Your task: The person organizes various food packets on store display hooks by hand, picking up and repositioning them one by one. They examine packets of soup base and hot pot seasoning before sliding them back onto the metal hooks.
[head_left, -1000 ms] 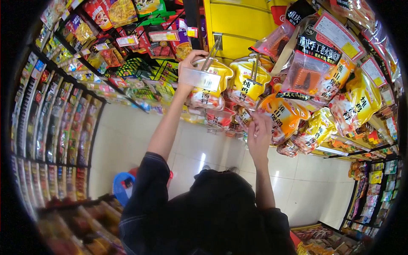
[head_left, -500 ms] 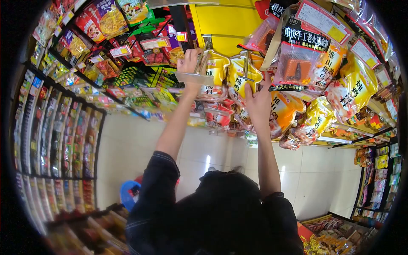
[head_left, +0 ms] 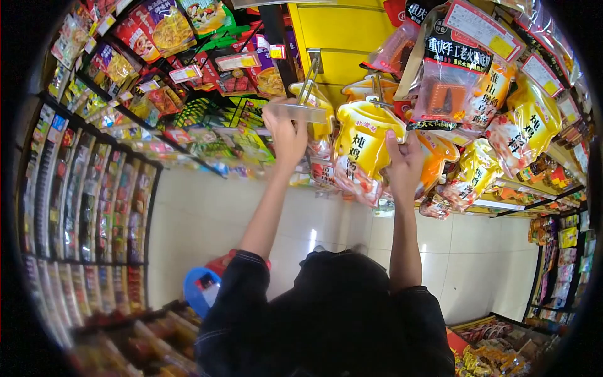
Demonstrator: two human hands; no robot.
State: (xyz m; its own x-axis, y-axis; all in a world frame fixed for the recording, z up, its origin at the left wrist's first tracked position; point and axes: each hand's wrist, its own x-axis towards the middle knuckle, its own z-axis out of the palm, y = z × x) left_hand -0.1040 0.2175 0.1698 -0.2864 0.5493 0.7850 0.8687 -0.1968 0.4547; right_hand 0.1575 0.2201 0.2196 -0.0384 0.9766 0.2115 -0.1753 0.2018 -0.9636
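My right hand (head_left: 405,162) pinches the right edge of a yellow soup seasoning packet (head_left: 361,147), thumb on its front. The packet's top overlaps the end of a metal display hook (head_left: 377,91) in this view. My left hand (head_left: 287,138) is at the clear plastic label holder (head_left: 298,112) on the front of another display hook (head_left: 309,78), its fingers closed around the holder's left part. Behind that holder hangs another yellow packet (head_left: 320,119), partly covered. An orange packet (head_left: 438,157) hangs just right of my right hand.
A yellow back panel (head_left: 339,34) stands behind the hooks. Hotpot base packets (head_left: 449,75) and more yellow packets (head_left: 527,129) hang at right. Packaged goods (head_left: 166,28) fill the left shelves. On the floor to my left is a blue container (head_left: 198,295) by something red.
My right hand has brought the yellow packet forward and toward me, to the hook's end. My left hand has shifted from above the label holder down onto it. The view has moved slightly.
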